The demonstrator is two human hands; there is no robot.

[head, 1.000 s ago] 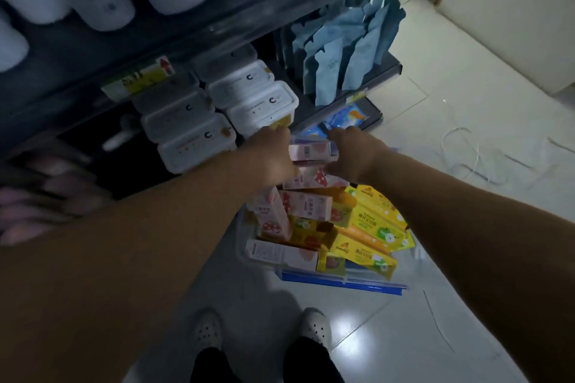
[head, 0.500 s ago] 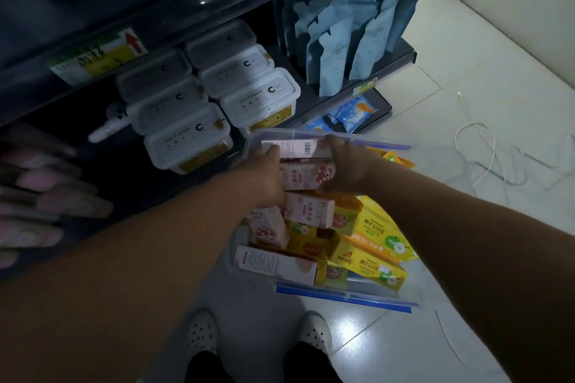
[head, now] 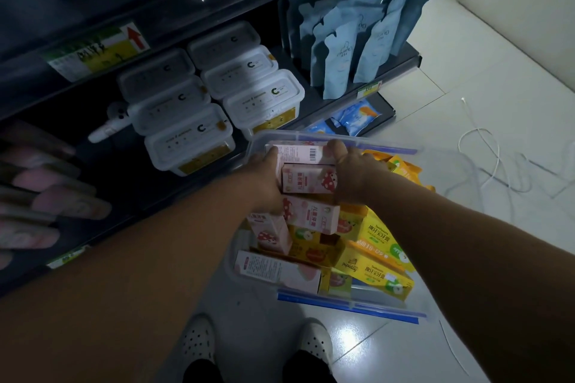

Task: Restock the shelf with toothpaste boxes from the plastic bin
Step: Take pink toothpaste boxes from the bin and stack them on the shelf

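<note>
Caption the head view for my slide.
Left hand and right hand hold stacked pink toothpaste boxes over the plastic bin, beside the shelf.

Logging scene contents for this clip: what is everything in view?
plastic bin: one, clear with blue rim, floor
pink toothpaste boxes: about five, pink, some held stacked, rest in bin
yellow toothpaste boxes: several, yellow, bin's right side
lidded tubs: six, white, shelf
pouches: several, blue, upright, same shelf
cable: one, white, floor, right
shoes: two, white, bottom edge
left hand: grips stack's left end
right hand: grips stack's right end
</note>
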